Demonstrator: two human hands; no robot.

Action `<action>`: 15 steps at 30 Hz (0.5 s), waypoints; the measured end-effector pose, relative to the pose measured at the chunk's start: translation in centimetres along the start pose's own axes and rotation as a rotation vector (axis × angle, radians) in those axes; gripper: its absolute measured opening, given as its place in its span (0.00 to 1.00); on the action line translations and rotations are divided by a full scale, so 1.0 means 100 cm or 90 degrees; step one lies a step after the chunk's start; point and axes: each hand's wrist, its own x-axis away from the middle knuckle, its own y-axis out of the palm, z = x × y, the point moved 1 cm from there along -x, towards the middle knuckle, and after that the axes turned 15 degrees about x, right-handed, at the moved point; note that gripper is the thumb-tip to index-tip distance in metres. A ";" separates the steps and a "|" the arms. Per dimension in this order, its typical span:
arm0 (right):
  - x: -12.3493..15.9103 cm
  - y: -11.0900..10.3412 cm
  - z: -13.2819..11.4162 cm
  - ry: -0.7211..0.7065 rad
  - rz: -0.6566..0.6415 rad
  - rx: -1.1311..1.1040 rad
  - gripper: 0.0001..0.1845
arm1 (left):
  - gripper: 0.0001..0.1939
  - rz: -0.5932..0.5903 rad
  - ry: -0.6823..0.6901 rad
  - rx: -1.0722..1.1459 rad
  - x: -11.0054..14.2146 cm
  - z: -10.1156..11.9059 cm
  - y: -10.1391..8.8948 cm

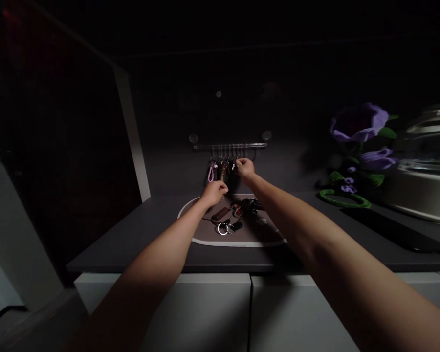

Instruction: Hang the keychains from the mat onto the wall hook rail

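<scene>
My right hand [245,168] is raised at the right end of a row of hanging keys, its fingers pinched on a small shiny key [233,166]. Lower and to the left, my left hand [214,191] hovers over the mat with thumb and finger pressed together; what they hold is too small to make out. A clear rail [230,145] with hooks is fixed to the dark wall, and from it hang a pink strap [210,173] and several keys. On the brown mat [205,235] below lie a brown leather key case [220,213], metal key rings [223,229] and dark key fobs.
Purple knitted flowers [359,122] with a green ring base stand at the right, beside a large pale appliance [425,181]. A flat black object [396,230] lies before them. White cabinet doors [201,313] are below the dark counter [132,244]. A tall panel [132,132] bounds the left.
</scene>
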 end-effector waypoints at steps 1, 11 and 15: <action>0.002 -0.001 -0.001 0.001 -0.014 -0.011 0.10 | 0.06 -0.001 -0.003 0.005 0.000 0.000 0.000; 0.014 -0.014 -0.010 0.028 -0.132 -0.078 0.14 | 0.06 -0.021 -0.006 0.029 0.003 0.001 0.002; 0.016 -0.020 -0.010 0.027 -0.155 -0.077 0.17 | 0.07 -0.034 0.006 0.036 0.002 -0.001 0.004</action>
